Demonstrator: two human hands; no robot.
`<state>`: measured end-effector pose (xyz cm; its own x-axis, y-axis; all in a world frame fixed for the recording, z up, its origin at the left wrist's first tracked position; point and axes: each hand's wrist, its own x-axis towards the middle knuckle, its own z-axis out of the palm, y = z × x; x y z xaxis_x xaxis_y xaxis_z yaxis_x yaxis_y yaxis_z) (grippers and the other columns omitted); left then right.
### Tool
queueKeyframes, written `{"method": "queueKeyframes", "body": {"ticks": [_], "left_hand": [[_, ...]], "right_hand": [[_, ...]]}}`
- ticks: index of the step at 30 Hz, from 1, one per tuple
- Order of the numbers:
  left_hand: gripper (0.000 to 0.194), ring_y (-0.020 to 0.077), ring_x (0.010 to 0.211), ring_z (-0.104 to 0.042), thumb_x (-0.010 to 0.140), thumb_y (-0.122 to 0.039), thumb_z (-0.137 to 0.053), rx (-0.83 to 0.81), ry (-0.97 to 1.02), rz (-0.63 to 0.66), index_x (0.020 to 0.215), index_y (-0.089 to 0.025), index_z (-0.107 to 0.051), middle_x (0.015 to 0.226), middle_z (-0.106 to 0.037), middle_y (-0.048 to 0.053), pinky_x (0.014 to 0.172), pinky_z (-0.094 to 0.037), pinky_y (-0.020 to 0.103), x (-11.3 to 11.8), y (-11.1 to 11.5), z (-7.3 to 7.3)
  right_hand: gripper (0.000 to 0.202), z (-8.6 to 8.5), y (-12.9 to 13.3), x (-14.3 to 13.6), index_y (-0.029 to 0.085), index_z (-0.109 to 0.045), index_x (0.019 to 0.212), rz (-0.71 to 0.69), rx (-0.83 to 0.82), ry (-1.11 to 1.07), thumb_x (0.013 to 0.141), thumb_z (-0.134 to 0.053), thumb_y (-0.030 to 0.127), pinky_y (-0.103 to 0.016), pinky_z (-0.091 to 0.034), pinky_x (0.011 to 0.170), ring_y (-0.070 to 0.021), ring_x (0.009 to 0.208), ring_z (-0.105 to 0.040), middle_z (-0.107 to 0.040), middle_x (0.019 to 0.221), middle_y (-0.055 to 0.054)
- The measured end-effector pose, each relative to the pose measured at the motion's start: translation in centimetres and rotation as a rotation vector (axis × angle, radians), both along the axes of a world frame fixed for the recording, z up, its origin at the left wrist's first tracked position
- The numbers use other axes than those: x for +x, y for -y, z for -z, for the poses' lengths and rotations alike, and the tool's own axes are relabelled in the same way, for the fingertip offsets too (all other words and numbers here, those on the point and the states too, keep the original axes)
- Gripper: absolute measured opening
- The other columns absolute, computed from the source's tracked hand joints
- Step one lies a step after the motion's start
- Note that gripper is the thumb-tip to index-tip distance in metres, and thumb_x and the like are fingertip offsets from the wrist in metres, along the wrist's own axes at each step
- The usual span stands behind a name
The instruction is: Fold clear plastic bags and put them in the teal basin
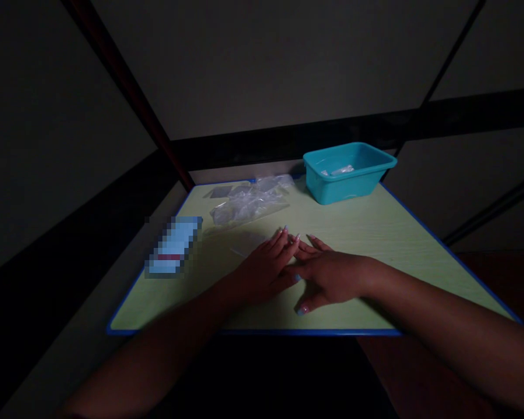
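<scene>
Beyond the hands point(262, 270) point(338, 274), leftward, crumpled plastic point(247, 202) (clear)

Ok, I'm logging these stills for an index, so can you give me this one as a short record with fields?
Left hand: palm down, fingers extended, beside a faint clear sheet
Right hand: palm down, fingers spread, close against the left
Plastic: clear, crumpled, beyond the hands
Bin: teal, far right corner, whitish bits inside
Pixelated item: left edge, unidentifiable
Table: pale, blue-edged
Light: dim
</scene>
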<state>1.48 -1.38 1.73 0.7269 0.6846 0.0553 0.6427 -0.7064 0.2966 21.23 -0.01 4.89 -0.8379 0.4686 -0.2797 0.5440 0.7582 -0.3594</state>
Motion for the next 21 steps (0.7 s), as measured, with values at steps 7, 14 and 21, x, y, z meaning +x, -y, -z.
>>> {"method": "queueKeyframes", "body": {"ticks": [7,14,21], "left_hand": [[0.066,0.0274,0.145,-0.011,0.097,-0.05,-0.022,-0.018,-0.144,-0.217,0.149,-0.009,-0.017,0.156,-0.015,0.02,0.114,-0.022,0.048,-2.5,-1.4,0.0],[0.067,0.0298,0.144,-0.013,0.096,-0.05,-0.021,-0.049,-0.31,-0.497,0.149,-0.009,-0.017,0.156,-0.014,0.02,0.11,-0.024,0.055,-5.3,-3.0,0.1],[0.067,0.0283,0.145,-0.002,0.097,-0.05,-0.023,0.078,-0.089,-0.254,0.148,-0.007,-0.02,0.157,-0.007,0.019,0.114,-0.016,0.052,-2.7,-1.7,-0.7]], "right_hand": [[0.088,-0.4,0.2,-0.2,0.027,-0.031,0.147,0.017,-0.025,0.035,0.074,-0.068,0.058,-0.065,0.002,0.108,-0.0395,0.14,0.009,0.002,0.156,-0.016],[0.09,-0.8,0.3,-0.3,0.03,-0.026,0.148,0.037,-0.049,0.039,0.073,-0.069,0.057,-0.064,0.004,0.108,-0.0403,0.14,0.008,0.001,0.157,-0.014],[0.092,-0.9,0.3,-0.3,0.028,-0.029,0.148,0.029,-0.033,0.059,0.072,-0.068,0.061,-0.065,0.003,0.108,-0.0398,0.14,0.01,0.001,0.157,-0.017]]}}
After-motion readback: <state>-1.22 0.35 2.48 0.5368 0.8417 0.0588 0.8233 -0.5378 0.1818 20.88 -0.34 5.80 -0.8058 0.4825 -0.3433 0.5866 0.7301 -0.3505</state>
